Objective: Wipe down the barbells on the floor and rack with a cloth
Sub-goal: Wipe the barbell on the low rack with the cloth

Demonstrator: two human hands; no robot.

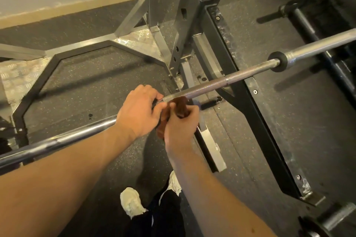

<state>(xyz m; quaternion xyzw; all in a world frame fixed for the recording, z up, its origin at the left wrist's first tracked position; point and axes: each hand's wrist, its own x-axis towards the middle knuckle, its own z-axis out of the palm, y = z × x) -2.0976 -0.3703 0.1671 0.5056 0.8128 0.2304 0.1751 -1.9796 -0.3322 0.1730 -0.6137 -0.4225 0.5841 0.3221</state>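
Observation:
A steel barbell [221, 81] runs from lower left to upper right across the view, held up on the rack, with a black collar and a bare sleeve at its right end. My left hand [138, 111] grips the bar's shaft from above. Right beside it, my right hand [180, 123] holds a reddish-brown cloth [180, 105] bunched against the underside of the bar. Most of the cloth is hidden by my fingers.
The rack's grey uprights [152, 5] and black base rails [250, 102] stand just behind and to the right of the bar. A black hexagonal frame [34, 90] lies on the rubber floor at left. Another barbell [308, 23] lies at the upper right. My white shoes [132, 202] are below.

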